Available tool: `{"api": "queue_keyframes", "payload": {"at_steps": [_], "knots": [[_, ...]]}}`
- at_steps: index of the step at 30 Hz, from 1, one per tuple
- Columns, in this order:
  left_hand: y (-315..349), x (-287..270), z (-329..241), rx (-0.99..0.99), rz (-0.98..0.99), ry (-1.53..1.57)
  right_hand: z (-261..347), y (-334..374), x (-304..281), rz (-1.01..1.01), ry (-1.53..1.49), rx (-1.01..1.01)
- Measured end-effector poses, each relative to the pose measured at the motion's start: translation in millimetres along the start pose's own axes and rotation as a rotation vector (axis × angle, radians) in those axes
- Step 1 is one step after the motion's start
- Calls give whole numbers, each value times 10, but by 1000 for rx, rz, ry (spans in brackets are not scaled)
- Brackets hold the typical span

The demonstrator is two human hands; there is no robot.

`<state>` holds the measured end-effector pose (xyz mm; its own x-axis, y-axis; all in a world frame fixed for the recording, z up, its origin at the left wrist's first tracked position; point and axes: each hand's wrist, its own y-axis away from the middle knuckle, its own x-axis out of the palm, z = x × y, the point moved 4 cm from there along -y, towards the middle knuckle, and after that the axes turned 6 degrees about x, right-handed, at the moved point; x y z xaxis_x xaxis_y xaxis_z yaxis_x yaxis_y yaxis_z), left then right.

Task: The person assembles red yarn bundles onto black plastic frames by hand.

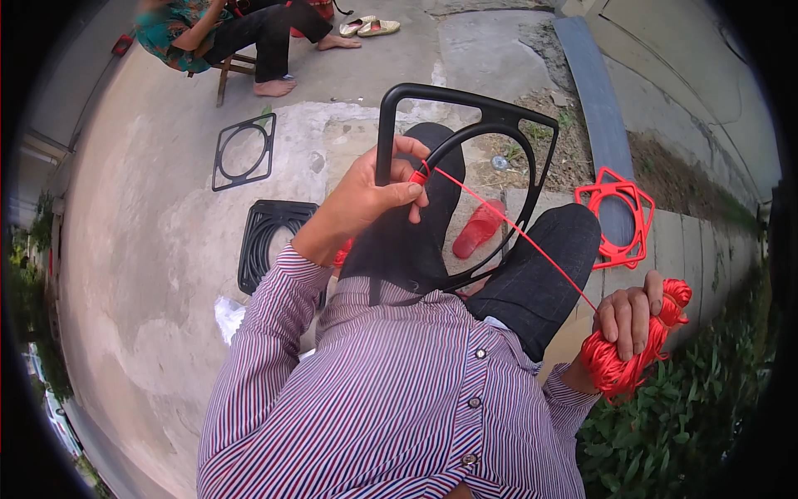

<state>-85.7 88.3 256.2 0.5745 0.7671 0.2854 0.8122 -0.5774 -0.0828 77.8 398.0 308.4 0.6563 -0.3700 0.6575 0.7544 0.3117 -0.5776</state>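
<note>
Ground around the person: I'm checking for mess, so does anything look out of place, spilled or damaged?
Mildly, yes: the crumpled white plastic looks like stray litter near the neat stack of black frames, and the red frames lie askew, not lined up. I see no spill or break.

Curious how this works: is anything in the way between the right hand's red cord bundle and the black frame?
Nothing visible. The red cord runs taut from the bundle in the right fingers to the left fingers on the black frame, crossing over its ring on the right.
</note>
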Motion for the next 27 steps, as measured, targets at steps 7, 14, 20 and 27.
{"api": "queue_keyframes", "payload": {"at_steps": [7, 14, 20, 27], "knots": [[43, 29, -12, -17, -35, -9, 101, 462, -631, -688, 9, -132], [15, 245, -158, 187, 28, -516, -768, -397, -333, -733, 291, 154], [-26, 796, -391, 579, 157, -796, -823, -945, -412, -831, 983, 132], [-101, 662, -281, 557, 284, -684, -1019, -563, -799, -723, 241, 156]]}}
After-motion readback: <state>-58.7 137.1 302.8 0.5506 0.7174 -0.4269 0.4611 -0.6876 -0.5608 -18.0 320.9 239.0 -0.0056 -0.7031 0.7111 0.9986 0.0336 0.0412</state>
